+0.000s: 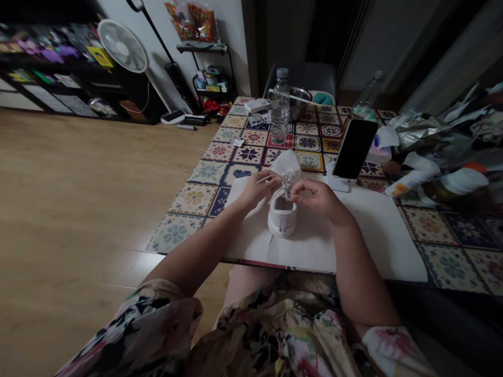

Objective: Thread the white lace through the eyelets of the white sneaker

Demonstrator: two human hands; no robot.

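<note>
White shoe (283, 201) sits heel toward us on the white sheet (365, 230) laid over the patterned table (451, 246), right btwn our two hands. Left hand (257, 189) is pinched shut on a lace end (264, 179), thin pale tip sticking out to the left; right hand (316, 198) is curled in at the laces over the tongue, fingers closed, prob gripping lace too but can't tell exactly which bit, too small and dim. Phone (354, 149) is propped on a white stand just behind the shoe, water bottle (280, 107) further back, a second bottle (367, 97) near the far edge, and a heap of wrappers and tubes (440, 157) off to the right. What could go wrong imo: nothing is holding the shoe down, so a hard tug on the lace could tip or slide it, and sliding back would knock the phone over. Also easy to miss an eyelet or twist the lace bc the light is so poor. Pull one side too far and the other end slips out of its hole.
</note>
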